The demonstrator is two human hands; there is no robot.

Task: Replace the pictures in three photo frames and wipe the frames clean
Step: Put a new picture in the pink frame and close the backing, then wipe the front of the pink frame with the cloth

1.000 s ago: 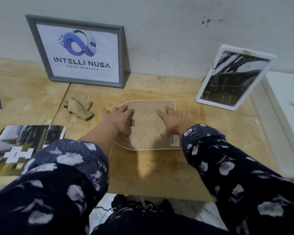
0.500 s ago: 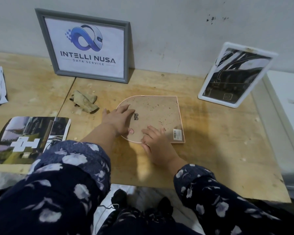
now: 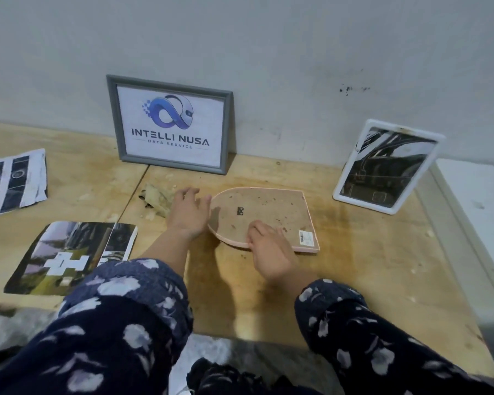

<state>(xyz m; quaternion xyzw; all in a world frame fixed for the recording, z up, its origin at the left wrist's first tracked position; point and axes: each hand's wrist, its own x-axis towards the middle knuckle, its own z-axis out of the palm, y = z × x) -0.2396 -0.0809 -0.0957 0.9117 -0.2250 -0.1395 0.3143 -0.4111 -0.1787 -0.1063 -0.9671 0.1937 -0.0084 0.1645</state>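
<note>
Leftward slides my open left hand (image 3: 187,216) off the pink frame (image 3: 264,216), its long axis crosswise, while my right hand (image 3: 270,246) pinches its near edge.

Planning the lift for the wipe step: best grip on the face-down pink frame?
Pinch the pink frame at its near straight edge, coming from the person's side. It lies flat, back up, and that edge sits nearest; the right hand already rests there.

Illumination: dim, even, cool | Shadows: soft, beneath the right hand (image 3: 271,252) and the pink frame (image 3: 268,215) on the wooden table (image 3: 354,266) | Glare: reflections on the white frame (image 3: 388,163) glazing | Distortion: wide-angle bowing at edges | Sharpness: soft overall; floral sleeves (image 3: 111,323) blurred in foreground
</note>
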